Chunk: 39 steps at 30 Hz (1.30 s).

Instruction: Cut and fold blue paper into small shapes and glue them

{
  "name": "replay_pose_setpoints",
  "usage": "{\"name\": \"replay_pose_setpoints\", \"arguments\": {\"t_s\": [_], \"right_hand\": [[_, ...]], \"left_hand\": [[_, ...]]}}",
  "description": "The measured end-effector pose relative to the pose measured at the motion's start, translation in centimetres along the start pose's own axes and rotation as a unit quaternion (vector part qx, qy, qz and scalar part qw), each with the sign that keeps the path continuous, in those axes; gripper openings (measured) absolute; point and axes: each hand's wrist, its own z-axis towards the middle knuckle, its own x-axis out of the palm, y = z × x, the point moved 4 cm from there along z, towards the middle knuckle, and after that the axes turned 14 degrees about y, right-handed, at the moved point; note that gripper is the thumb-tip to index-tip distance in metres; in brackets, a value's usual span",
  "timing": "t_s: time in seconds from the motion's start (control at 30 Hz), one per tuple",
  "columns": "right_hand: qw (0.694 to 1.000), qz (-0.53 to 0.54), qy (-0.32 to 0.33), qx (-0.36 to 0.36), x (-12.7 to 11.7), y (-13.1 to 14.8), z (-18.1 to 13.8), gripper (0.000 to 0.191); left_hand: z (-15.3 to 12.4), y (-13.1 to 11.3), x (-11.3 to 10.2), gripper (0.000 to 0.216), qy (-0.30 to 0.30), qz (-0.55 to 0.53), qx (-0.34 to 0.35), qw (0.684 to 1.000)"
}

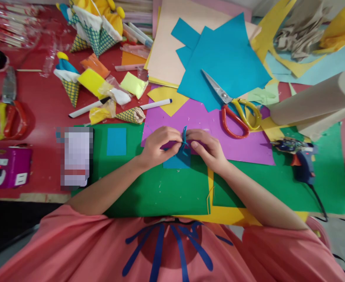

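Observation:
Both of my hands meet over the green sheet [160,192] at the table's middle. My left hand [159,145] and my right hand [206,149] pinch a small folded piece of blue paper [184,139] between their fingertips, and it stands upright between them. A flat blue paper piece [175,161] lies just under the hands. Another blue rectangle [116,141] lies on the green sheet to the left. A purple sheet [202,121] lies behind the hands.
Red-and-yellow scissors [234,111] rest on blue and purple sheets at the back right. A blue glue gun [300,156] lies right, beside a cardboard roll [316,100]. Paper cones [69,84], markers [156,104] and more scissors [4,113] fill the left.

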Motion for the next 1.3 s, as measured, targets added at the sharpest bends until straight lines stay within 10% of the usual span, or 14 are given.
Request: {"name": "replay_pose_setpoints", "arguments": {"t_s": [1.3], "right_hand": [[0.999, -0.028, -0.006, -0.033, 0.19, 0.35, -0.18, 0.010]], "left_hand": [[0.14, -0.32, 0.66, 0.006, 0.082, -0.067, -0.005, 0.994]]}}
